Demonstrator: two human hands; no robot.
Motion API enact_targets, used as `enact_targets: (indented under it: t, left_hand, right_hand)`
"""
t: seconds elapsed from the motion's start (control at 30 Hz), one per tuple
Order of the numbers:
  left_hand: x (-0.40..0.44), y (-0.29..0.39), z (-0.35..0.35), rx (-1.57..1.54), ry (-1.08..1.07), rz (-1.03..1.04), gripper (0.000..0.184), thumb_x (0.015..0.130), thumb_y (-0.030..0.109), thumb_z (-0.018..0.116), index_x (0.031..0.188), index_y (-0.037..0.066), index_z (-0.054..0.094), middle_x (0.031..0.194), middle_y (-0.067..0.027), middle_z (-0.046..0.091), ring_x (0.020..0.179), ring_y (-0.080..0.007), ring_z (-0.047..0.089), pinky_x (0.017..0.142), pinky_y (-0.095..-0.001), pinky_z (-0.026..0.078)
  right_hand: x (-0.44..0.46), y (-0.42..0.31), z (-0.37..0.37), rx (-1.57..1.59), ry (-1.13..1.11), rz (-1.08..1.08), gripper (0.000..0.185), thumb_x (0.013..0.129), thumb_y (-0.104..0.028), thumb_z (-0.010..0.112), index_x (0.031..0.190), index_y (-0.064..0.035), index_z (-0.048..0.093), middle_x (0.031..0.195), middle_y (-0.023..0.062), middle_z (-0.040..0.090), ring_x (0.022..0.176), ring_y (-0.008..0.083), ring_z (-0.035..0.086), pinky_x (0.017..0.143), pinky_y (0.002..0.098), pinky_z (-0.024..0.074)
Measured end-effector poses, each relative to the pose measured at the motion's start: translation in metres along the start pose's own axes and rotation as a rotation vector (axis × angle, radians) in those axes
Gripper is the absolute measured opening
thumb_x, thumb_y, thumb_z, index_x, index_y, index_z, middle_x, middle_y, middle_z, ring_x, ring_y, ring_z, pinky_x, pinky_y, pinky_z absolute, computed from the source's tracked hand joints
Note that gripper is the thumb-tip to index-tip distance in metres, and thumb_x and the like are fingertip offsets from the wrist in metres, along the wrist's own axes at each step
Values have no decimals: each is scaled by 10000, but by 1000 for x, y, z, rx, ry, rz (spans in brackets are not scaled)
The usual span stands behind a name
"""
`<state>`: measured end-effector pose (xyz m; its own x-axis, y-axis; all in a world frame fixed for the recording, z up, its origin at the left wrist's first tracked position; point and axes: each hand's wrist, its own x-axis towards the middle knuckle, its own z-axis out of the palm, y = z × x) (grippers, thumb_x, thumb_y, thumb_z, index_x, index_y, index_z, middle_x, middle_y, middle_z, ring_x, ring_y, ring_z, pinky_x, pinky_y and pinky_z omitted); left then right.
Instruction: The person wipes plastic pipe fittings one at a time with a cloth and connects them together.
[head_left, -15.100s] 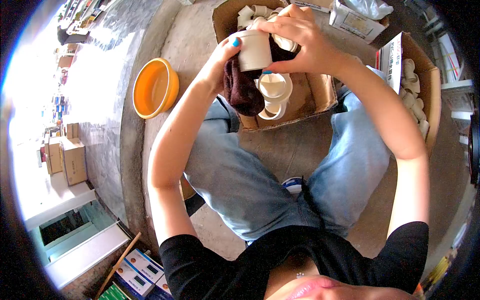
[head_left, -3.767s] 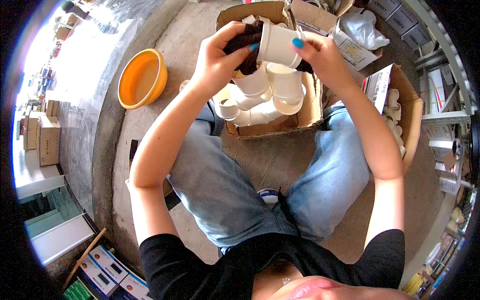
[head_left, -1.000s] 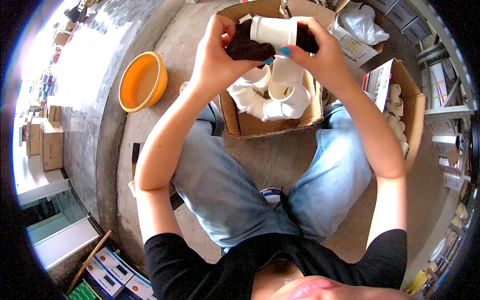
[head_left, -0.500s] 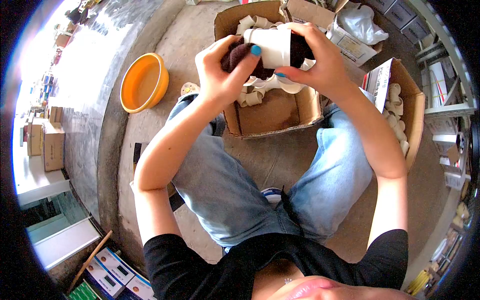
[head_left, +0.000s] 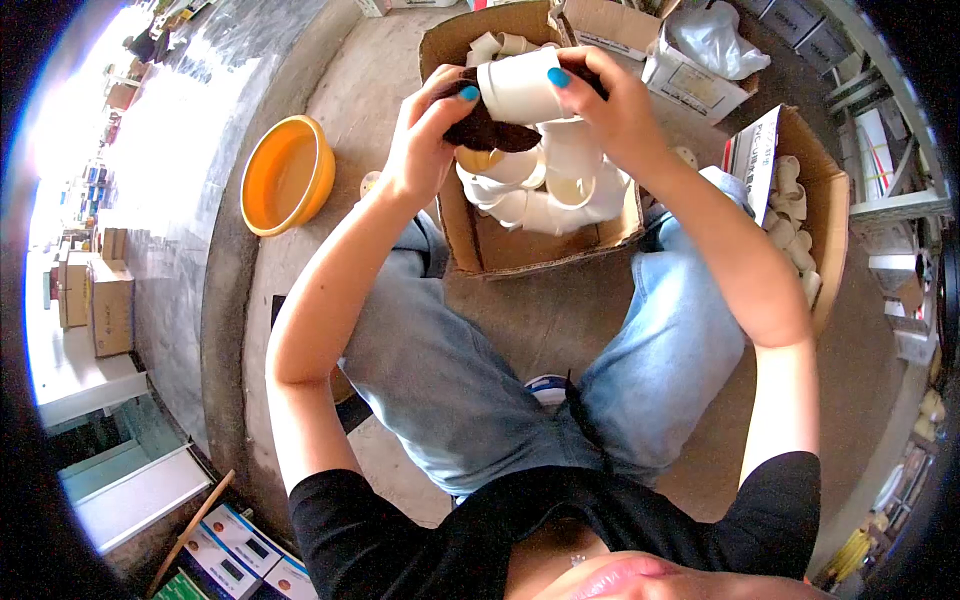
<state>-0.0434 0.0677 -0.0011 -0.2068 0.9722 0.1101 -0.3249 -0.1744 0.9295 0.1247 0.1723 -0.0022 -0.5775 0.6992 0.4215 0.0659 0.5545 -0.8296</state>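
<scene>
A white plastic pipe fitting is held up between my two hands above an open cardboard box. My left hand is closed around a dark brown cloth, which lies against the fitting's left end and underside. My right hand grips the fitting's right end, its thumb on top; some dark material shows beneath those fingers. Just below, more white pipe fittings are bunched together over the box, and others lie at its far end.
An orange basin stands on the floor to the left. At right is a second cardboard box holding small white fittings. Behind it, a box holds a clear plastic bag. Shelving lines the right side.
The fitting has tilted and shifted slightly left. My right thumb has moved from below to its top, and the cloth now hangs lower. More white fittings show beneath my hands.
</scene>
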Motion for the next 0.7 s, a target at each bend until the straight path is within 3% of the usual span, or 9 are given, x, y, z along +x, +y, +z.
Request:
enact_targets:
  t: [0.07, 0.27, 0.37, 0.43, 0.5, 0.53, 0.57, 0.6, 0.7]
  left_hand:
    - [2, -1, -2, 108, -60, 50, 294, 770, 90, 539, 1033, -31, 488, 988, -46, 465, 974, -144, 472, 845, -256, 382]
    - [3, -10, 9, 978, -13, 511, 394, 634, 121, 727, 938, -43, 536, 1042, -128, 479, 944, -260, 505, 799, -313, 427]
    - [0, -10, 13, 1167, -14, 650, 378, 638, 81, 712, 957, -35, 547, 1037, -114, 515, 957, -181, 513, 840, -275, 412]
    - [-4, -6, 18, 1134, 17, 588, 374, 628, 87, 711, 938, -44, 547, 1011, -127, 534, 921, -185, 532, 815, -277, 426]
    - [-3, -7, 18, 1048, 91, 565, 372, 625, 91, 702, 928, -57, 544, 968, -115, 563, 871, -178, 554, 781, -274, 443]
    - [-2, -8, 17, 998, 154, 433, 326, 673, 98, 678, 931, -56, 550, 937, -97, 584, 821, -158, 568, 752, -263, 453]
    - [-1, -7, 16, 787, 195, 231, 303, 679, 130, 675, 898, -50, 568, 905, -102, 594, 795, -150, 579, 720, -259, 459]
    - [0, -5, 17, 572, 230, 32, 286, 685, 162, 672, 865, -44, 586, 874, -107, 604, 770, -142, 591, 688, -256, 465]
    - [1, -6, 14, 208, 141, -42, 272, 773, 152, 617, 948, -50, 568, 884, -83, 608, 782, -116, 582, 711, -244, 477]
  right_hand:
    - [1, 0, -3, 36, -20, 69, 479, 783, -471, 543, 919, -13, 585, 767, 119, 604, 666, 182, 577, 662, 310, 465]
    - [9, 16, -11, 230, -157, 285, 583, 799, -553, 448, 756, 7, 606, 641, 55, 580, 596, 111, 543, 571, 247, 447]
    - [9, 14, -16, 295, -269, 400, 567, 818, -555, 415, 848, -18, 597, 692, 34, 579, 635, 97, 533, 606, 230, 426]
    - [10, 10, -24, 262, -397, 454, 610, 825, -583, 386, 945, -17, 580, 758, 36, 579, 720, 106, 539, 684, 232, 420]
    - [10, 9, -21, 171, -383, 325, 646, 819, -604, 380, 982, -9, 572, 818, 41, 580, 795, 118, 538, 744, 245, 413]
    - [9, 9, -21, 124, -375, 261, 665, 816, -614, 378, 1001, -5, 569, 848, 44, 581, 833, 124, 537, 775, 251, 409]
    - [11, 7, -23, 84, -384, 237, 565, 793, -506, 537, 1098, -30, 529, 945, 59, 580, 942, 156, 524, 849, 271, 384]
    - [10, 5, -22, 49, -315, 48, 534, 766, -441, 590, 1117, -45, 517, 957, 60, 582, 951, 162, 525, 855, 276, 385]
    - [10, -4, -22, -98, -158, -401, 641, 622, -193, 758, 1186, -105, 465, 1013, 62, 584, 976, 182, 536, 854, 301, 408]
